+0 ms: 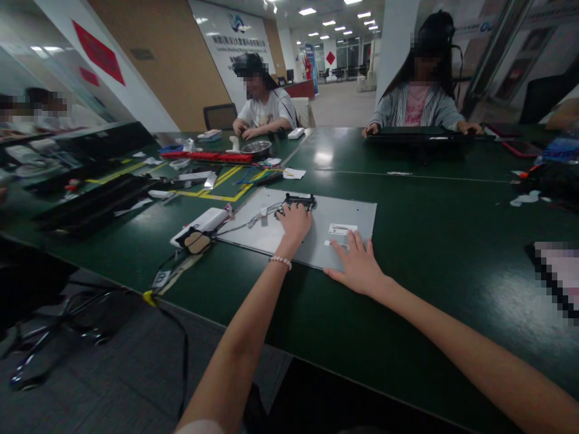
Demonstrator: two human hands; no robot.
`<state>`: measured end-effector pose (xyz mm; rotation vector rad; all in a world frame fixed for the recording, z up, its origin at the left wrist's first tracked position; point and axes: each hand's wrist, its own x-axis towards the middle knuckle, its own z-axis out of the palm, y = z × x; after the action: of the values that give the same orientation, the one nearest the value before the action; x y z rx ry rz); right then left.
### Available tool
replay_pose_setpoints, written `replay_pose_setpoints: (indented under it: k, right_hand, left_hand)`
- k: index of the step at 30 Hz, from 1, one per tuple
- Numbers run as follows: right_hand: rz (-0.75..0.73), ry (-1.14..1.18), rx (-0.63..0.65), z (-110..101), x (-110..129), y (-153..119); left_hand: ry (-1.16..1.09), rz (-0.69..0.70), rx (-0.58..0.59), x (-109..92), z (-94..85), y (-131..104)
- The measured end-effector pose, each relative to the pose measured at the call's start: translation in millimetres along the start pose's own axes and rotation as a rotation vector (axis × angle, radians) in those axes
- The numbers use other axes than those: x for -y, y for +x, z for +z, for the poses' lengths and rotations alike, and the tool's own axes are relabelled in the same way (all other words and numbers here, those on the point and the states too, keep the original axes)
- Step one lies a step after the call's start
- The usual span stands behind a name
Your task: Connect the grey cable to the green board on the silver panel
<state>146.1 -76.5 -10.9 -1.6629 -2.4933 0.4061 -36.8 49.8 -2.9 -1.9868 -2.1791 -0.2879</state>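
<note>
A flat grey-white panel [253, 224] lies on the green table, with a white label [342, 229] on its right part. My left hand [295, 222], a beaded bracelet at its wrist, rests with fingers spread on a black part [300, 199] near the panel's far edge. Grey cables [253, 221] run from that part to the left. Flat on the panel's near right corner lies my right hand [359, 262], fingers apart, just below the label. Neither hand is wrapped round anything.
Left of the panel are a white box [205, 223] and a tan-and-black item [195, 240] with cables over the table edge. Farther back lie black strips, a red strip [208, 157] and a metal bowl [256, 148]. Two people sit across the green table [443, 241].
</note>
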Motion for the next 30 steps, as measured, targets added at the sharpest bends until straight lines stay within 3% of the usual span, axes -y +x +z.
replay_pose_setpoints:
  k: [7, 15, 20, 24, 30]
  right_hand:
    - [-0.009, -0.005, -0.030, 2, -1, 1]
    - [-0.015, 0.014, -0.025, -2, 0, 1]
    - [-0.022, 0.021, -0.004, -3, -1, 2]
    - [-0.024, 0.028, 0.002, -3, -2, 2]
    - [-0.025, 0.027, -0.005, -4, -1, 2]
  left_hand:
    - [0.018, -0.062, 0.030, 8, 6.4, 38]
    - [0.013, -0.043, 0.050, 12, 0.4, 34]
    - [0.004, -0.113, -0.007, 47, -26.9, 39]
    - [0.030, -0.150, 0.129, 82, -46.5, 35]
    - [0.088, -0.185, 0.129, 99, -59.5, 29]
